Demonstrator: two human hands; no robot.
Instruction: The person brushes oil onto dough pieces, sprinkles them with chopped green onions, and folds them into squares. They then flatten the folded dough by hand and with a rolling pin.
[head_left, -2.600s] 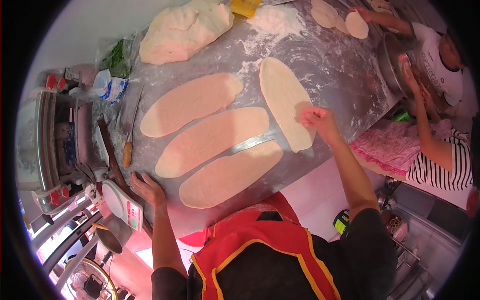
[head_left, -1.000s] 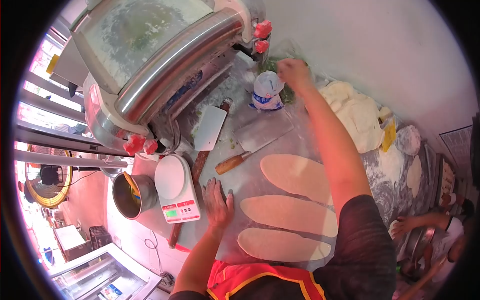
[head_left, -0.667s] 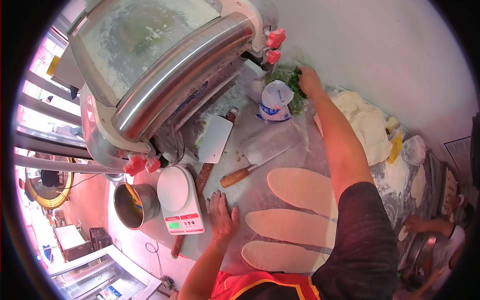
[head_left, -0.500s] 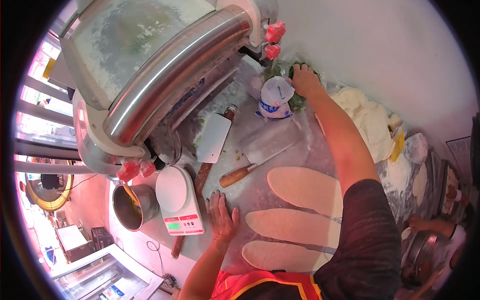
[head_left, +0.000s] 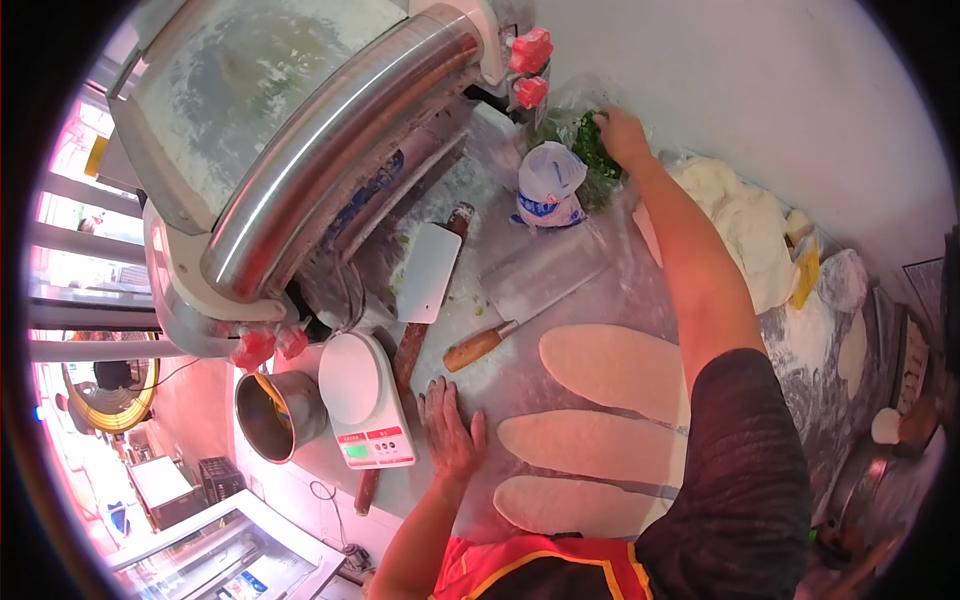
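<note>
Beyond the cleaver (head_left: 545, 278), the right hand (head_left: 622, 138) curls at the greens (head_left: 592, 148); whether it grips any is unclear. Nearer than the cleaver, the left hand (head_left: 453, 432) lies flat, fingers slightly spread, holding nothing, probably bracing the reach.
</note>
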